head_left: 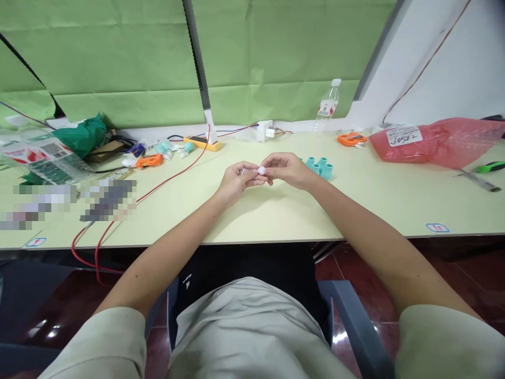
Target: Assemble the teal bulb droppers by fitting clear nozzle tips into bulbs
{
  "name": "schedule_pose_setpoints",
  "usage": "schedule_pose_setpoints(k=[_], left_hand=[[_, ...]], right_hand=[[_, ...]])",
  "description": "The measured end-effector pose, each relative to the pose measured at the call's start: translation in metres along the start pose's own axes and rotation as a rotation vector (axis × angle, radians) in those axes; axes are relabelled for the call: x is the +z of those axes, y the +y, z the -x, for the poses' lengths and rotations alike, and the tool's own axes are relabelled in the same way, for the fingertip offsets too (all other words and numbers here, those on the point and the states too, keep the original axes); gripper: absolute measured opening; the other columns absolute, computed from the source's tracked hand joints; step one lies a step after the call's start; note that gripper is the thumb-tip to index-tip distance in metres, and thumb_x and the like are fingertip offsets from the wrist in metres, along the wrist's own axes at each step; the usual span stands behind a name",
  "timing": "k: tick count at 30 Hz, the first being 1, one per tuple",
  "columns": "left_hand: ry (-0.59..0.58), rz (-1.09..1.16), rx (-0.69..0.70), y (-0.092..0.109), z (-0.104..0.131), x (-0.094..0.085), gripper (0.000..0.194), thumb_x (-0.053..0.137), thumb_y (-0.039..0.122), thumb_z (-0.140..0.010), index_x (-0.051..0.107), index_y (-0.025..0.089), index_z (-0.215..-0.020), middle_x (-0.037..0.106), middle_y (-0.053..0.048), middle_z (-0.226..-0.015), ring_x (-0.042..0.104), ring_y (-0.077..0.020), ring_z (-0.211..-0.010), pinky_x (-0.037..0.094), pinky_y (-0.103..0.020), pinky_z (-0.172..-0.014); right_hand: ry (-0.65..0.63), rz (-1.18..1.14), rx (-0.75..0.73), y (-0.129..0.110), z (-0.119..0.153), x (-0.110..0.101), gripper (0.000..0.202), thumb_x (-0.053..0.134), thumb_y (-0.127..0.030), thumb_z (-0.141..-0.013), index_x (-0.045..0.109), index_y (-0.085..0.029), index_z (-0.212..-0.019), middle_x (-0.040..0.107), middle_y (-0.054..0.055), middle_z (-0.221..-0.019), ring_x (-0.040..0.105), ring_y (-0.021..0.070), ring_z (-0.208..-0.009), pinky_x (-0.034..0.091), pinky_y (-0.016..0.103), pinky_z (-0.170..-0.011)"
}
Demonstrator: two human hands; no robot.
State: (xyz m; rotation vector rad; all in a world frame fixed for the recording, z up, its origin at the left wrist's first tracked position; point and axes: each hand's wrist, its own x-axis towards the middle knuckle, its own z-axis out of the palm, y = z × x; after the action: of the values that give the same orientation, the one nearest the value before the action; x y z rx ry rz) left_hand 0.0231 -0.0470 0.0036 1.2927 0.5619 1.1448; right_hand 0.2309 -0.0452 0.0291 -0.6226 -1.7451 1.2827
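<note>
At bottom centre of the frame, our pale shirt point(248, 326) is nearest, w/ a grey chair arm point(355, 326) at lower R. Just above, our forearms cross the front edge of the pale table point(276, 226). On the L, a red cable point(168, 181) runs from table edge up to mid-frame. Near frame centre, above the tabletop, we've got the small white piece point(261, 170) btwn both hands: our left hand point(235, 184) has thumb + fingertips nearly together on its L side; our right hand point(290, 169) pinches its R side, gap closed down to the piece's width. Exact finger contact's too small to tell. Just R of that, partly hidden, is a teal tube cluster point(324, 168). Farther back: red bag point(418, 145) at R, orange tool point(352, 139), yellow meter point(203, 143) upper centre-L, clear bottle point(328, 108) upper R, green covering point(292, 52) up top.
</note>
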Motion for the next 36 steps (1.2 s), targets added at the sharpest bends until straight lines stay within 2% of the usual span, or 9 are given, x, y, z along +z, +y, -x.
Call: schedule_pose_setpoints(k=[6, 15, 18, 19, 22, 23, 26, 30, 36], left_hand=[[0.01, -0.071, 0.01, 0.0, 0.001, -0.001, 0.031, 0.084, 0.031, -0.082, 0.064, 0.012, -0.095, 0.079, -0.011, -0.086, 0.08, -0.022, -0.084, 0.065, -0.039, -0.088], [-0.038, -0.103, 0.033, 0.003, 0.004, -0.005, 0.033, 0.085, 0.034, -0.08, 0.064, 0.012, -0.095, 0.078, -0.01, -0.084, 0.079, -0.0207, -0.08, 0.065, -0.037, -0.084], [-0.022, -0.159, 0.046, 0.001, 0.002, 0.0, 0.031, 0.081, 0.035, -0.082, 0.064, 0.013, -0.096, 0.076, -0.009, -0.086, 0.077, -0.0192, -0.075, 0.064, -0.035, -0.076], [-0.015, -0.203, 0.062, 0.0, 0.002, 0.002, 0.028, 0.079, 0.034, -0.083, 0.064, 0.014, -0.095, 0.075, -0.008, -0.086, 0.075, -0.0177, -0.072, 0.063, -0.033, -0.071], [-0.024, -0.436, 0.112, -0.003, 0.005, 0.007, 0.011, 0.068, 0.027, -0.089, 0.064, 0.017, -0.093, 0.071, -0.004, -0.08, 0.067, -0.0129, -0.06, 0.054, -0.026, -0.058], [-0.047, -0.541, 0.132, -0.003, 0.006, 0.007, 0.006, 0.063, 0.023, -0.091, 0.065, 0.018, -0.093, 0.07, -0.003, -0.078, 0.065, -0.0121, -0.058, 0.051, -0.026, -0.057], [-0.134, -0.865, 0.239, -0.005, 0.009, 0.005, 0.016, 0.053, 0.014, -0.091, 0.067, 0.02, -0.094, 0.07, -0.003, -0.082, 0.064, -0.0139, -0.067, 0.05, -0.029, -0.068], [-0.238, -1.167, 0.383, -0.008, 0.008, -0.001, 0.027, 0.044, 0.008, -0.091, 0.068, 0.02, -0.097, 0.07, -0.008, -0.097, 0.065, -0.0209, -0.09, 0.049, -0.035, -0.085], [-0.369, -1.346, 0.374, -0.011, 0.008, -0.005, 0.035, 0.04, 0.002, -0.085, 0.067, 0.018, -0.1, 0.069, -0.011, -0.103, 0.064, -0.0228, -0.087, 0.049, -0.037, -0.082]], right_hand=[[0.009, -0.04, 0.031, 0.003, 0.0, 0.002, 0.037, 0.092, -0.042, -0.072, 0.071, -0.017, -0.088, 0.073, 0.004, -0.081, 0.066, 0.015, -0.07, 0.057, 0.031, -0.065], [0.022, 0.049, -0.023, -0.001, -0.002, 0.011, 0.038, 0.092, -0.044, -0.072, 0.067, -0.016, -0.083, 0.071, 0.005, -0.076, 0.064, 0.0152, -0.064, 0.055, 0.031, -0.059], [0.067, 0.242, -0.032, -0.012, -0.001, -0.007, 0.03, 0.088, -0.04, -0.076, 0.071, -0.016, -0.085, 0.069, 0.005, -0.073, 0.062, 0.0157, -0.063, 0.053, 0.031, -0.059], [0.125, 0.324, -0.052, -0.016, 0.0, -0.017, 0.025, 0.085, -0.037, -0.078, 0.072, -0.017, -0.086, 0.068, 0.005, -0.073, 0.062, 0.0164, -0.064, 0.053, 0.032, -0.06], [0.404, 0.627, -0.132, -0.031, 0.009, -0.052, 0.013, 0.075, -0.029, -0.082, 0.074, -0.018, -0.087, 0.069, 0.007, -0.081, 0.065, 0.0197, -0.074, 0.052, 0.034, -0.068], [0.444, 0.756, -0.12, -0.035, 0.012, -0.063, 0.011, 0.073, -0.028, -0.081, 0.075, -0.018, -0.087, 0.07, 0.007, -0.084, 0.065, 0.0211, -0.078, 0.052, 0.035, -0.072], [0.364, 1.025, 0.049, -0.041, 0.021, -0.084, 0.013, 0.069, -0.028, -0.079, 0.077, -0.018, -0.083, 0.073, 0.008, -0.085, 0.065, 0.0231, -0.08, 0.051, 0.036, -0.073], [0.179, 1.146, 0.354, -0.042, 0.026, -0.088, 0.017, 0.073, -0.032, -0.076, 0.08, -0.021, -0.088, 0.075, 0.007, -0.086, 0.064, 0.0211, -0.073, 0.048, 0.033, -0.062], [0.128, 1.257, 0.519, -0.039, 0.023, -0.087, 0.033, 0.079, -0.031, -0.07, 0.079, -0.023, -0.102, 0.075, 0.008, -0.106, 0.066, 0.0216, -0.078, 0.048, 0.031, -0.059]])
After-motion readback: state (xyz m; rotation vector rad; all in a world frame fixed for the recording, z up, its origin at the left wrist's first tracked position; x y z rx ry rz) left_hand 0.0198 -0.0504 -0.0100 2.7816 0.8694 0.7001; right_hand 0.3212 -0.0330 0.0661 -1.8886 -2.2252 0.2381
